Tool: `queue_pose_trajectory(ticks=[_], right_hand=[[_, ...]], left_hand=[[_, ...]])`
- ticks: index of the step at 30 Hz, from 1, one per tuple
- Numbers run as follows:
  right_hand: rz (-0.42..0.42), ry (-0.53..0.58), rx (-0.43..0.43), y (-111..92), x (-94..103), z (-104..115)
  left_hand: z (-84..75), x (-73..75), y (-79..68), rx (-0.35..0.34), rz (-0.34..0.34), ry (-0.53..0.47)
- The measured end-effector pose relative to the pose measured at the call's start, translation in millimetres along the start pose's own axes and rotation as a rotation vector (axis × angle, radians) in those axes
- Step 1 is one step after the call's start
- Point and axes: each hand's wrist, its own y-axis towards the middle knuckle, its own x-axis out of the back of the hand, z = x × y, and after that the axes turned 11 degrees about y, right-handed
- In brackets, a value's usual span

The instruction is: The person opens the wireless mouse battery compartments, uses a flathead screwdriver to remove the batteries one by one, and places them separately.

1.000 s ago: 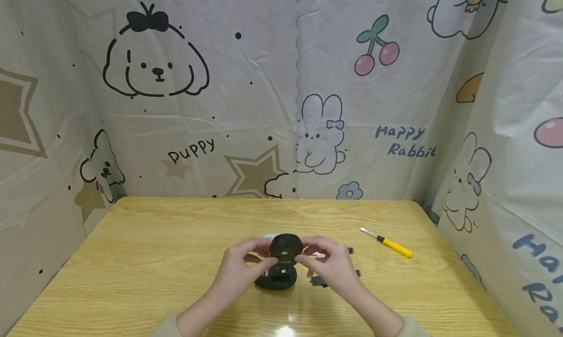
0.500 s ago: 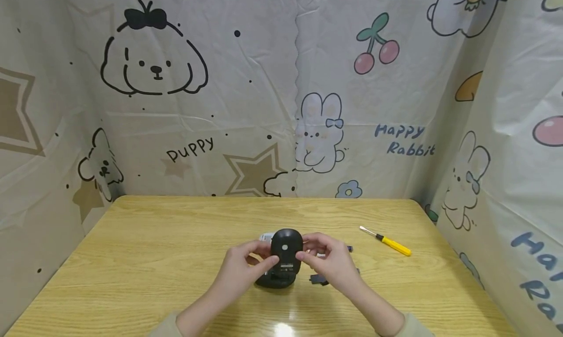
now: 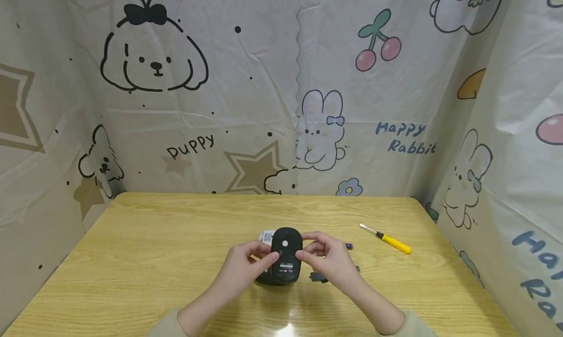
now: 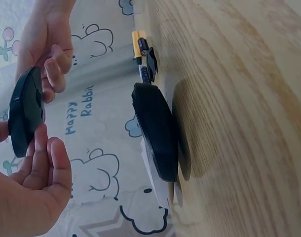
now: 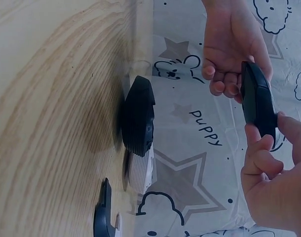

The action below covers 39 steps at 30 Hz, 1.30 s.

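A black computer mouse (image 3: 286, 254) is held up between my two hands, its underside with a pale round spot and printed label facing the head camera. My left hand (image 3: 244, 266) pinches its left edge with thumb and fingers. On the opposite edge, my right hand (image 3: 329, 260) pinches it the same way. Both wrist views show this mouse (image 4: 24, 113) raised off the table, seen side-on. Beneath it a second black mouse (image 5: 138, 118) lies on the table, largely covered by the held one in the head view. Behind that is a white object (image 3: 266, 237) with a barcode label, partly hidden.
A yellow-handled screwdriver (image 3: 389, 239) lies at the right on the wooden table (image 3: 154, 249). Near my right hand are a dark blue battery (image 3: 349, 246) and a small black plastic piece (image 3: 317, 277). Printed cloth (image 3: 255, 83) encloses the back and sides.
The held mouse has been tilted so its labelled underside turns toward the head camera, covering more of the mouse below. Both hands keep their hold in nearly the same place.
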Motion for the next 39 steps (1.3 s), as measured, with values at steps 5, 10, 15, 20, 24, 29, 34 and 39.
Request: queue_pose_trajectory(ticks=[5,10,15,20,24,29,34,39], right_hand=[[0.023,0.006,-0.014,-0.9,0.3,0.2],[0.06,0.025,-0.023,-1.0,1.6,-0.7],[0.113,-0.046,0.015,-1.2,5.3,-0.4],[0.186,-0.118,0.031,-0.3,8.1,-0.5],[0.26,-0.132,0.029,0.8,8.1,-1.8],[0.338,-0.123,0.055,1.0,6.6,-2.3],[0.385,-0.132,0.092,0.8,5.3,-2.1],[0.433,-0.108,0.122,-0.4,4.1,-1.3]], left_hand=[[1.0,1.1,1.2,0.026,0.045,-0.032],[-1.4,5.6,1.8,0.009,0.065,-0.028],[-4.3,12.3,2.4,0.002,0.122,0.017],[-2.9,15.6,3.5,-0.03,0.201,0.054],[-2.4,17.0,4.6,-0.074,0.263,0.077],[-1.5,18.3,6.4,-0.104,0.335,0.114],[-2.0,18.8,7.6,-0.101,0.415,0.119],[-3.7,18.8,7.9,-0.111,0.443,0.129]])
